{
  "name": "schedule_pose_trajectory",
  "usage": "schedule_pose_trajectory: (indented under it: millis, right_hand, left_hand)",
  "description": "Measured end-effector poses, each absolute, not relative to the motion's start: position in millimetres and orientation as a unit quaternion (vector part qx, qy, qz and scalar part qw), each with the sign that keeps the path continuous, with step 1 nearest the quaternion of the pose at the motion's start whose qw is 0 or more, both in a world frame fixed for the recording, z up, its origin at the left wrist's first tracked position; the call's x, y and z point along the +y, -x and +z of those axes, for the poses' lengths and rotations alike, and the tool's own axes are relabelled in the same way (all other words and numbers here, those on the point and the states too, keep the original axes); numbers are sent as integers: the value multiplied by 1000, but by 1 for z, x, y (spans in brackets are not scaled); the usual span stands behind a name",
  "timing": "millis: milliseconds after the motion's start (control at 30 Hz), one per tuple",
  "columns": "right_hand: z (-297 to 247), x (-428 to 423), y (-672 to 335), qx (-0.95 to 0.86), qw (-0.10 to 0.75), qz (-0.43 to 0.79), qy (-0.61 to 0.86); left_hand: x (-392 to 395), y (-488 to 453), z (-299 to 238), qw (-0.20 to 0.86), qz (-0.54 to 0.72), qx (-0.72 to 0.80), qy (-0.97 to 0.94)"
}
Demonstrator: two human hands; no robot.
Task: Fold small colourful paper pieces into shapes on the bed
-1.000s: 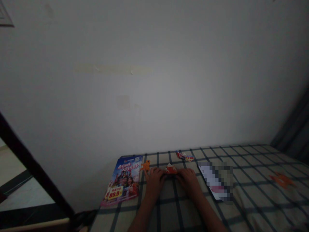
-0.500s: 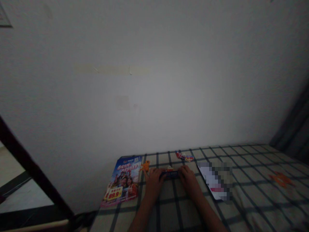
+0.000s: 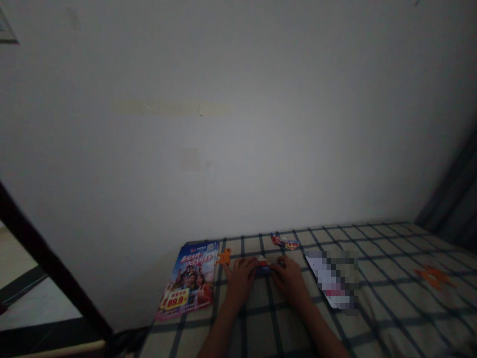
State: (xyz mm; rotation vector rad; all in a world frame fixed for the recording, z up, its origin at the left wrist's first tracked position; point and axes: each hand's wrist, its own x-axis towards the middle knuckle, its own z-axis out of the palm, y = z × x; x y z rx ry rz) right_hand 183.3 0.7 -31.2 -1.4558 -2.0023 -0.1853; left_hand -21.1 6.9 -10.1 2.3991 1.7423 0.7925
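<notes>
A small folded piece of printed paper [image 3: 263, 268], blue with red and white, lies on the checked cloth between my hands. My left hand [image 3: 240, 275] presses its fingers on the paper's left side. From the right, the bent fingers of my right hand [image 3: 287, 274] grip its other edge. The fingers cover both ends of the paper, so its full shape is hidden. Just beyond lies another folded printed paper [image 3: 285, 242], red, white and blue.
Left of my hands is a stack of colourful flyers [image 3: 194, 278], with an orange cut-out [image 3: 224, 256] at its edge. A phone [image 3: 330, 283], partly blurred, lies to the right. Farther right is an orange shape [image 3: 434, 276] on the checked cloth [image 3: 395, 318]. The wall [image 3: 261, 149] rises behind.
My hands have come closer together along the paper, the right one shifting left. Less of the dark blue strip shows now, and its visible part looks shorter.
</notes>
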Motion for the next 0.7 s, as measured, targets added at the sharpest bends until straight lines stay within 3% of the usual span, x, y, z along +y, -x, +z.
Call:
schedule_pose_trajectory:
  millis: [700]
  right_hand:
    - [-20, -3, -180, -762, 215, -57, 609]
  left_hand:
    - [2, 20, -6, 93, 245, 509, -820]
